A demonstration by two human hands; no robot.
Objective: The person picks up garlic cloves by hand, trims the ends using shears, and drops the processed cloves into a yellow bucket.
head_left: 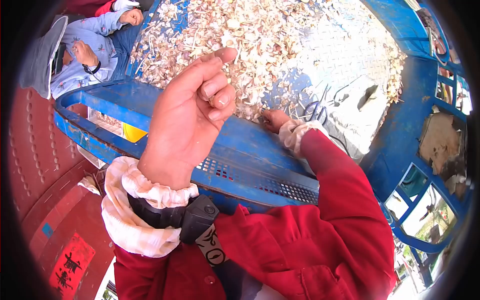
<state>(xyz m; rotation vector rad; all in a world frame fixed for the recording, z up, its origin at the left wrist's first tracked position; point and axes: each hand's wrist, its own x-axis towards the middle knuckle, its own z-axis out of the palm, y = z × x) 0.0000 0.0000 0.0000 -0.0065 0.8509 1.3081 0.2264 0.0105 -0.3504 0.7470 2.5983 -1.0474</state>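
blue metal surface (250, 150) takes the middle of the view, raised rim along the near side, red metal wall (42, 150) off to the left. we log garlic cloves (240, 40) as a loose spread over the back and centre, thinning to the right, where we get a bright, mostly bare patch of treaded metal (360, 55): some room to move there. left hand (192, 95) is up nearest the camera, above the near rim, well apart from the spread, palm side showing, fingers bent over, the topmost sticking out; we can't tell if its grip is closed on anything. black device (200, 217) at that wrist. right hand (275, 120) is low at the near edge of the cloves, fingertips partly hidden, so we can't tell if its grip is clamped on one or not. white bag (347, 125) sits to its right, crowding that side. perforated panel (290, 192) runs along the near side, close to the red jacket (280, 235). far left, we have another person (100, 37) in light blue patterned clothing by the surface's edge. yellow item (134, 133) shows beneath the left end of the rim.
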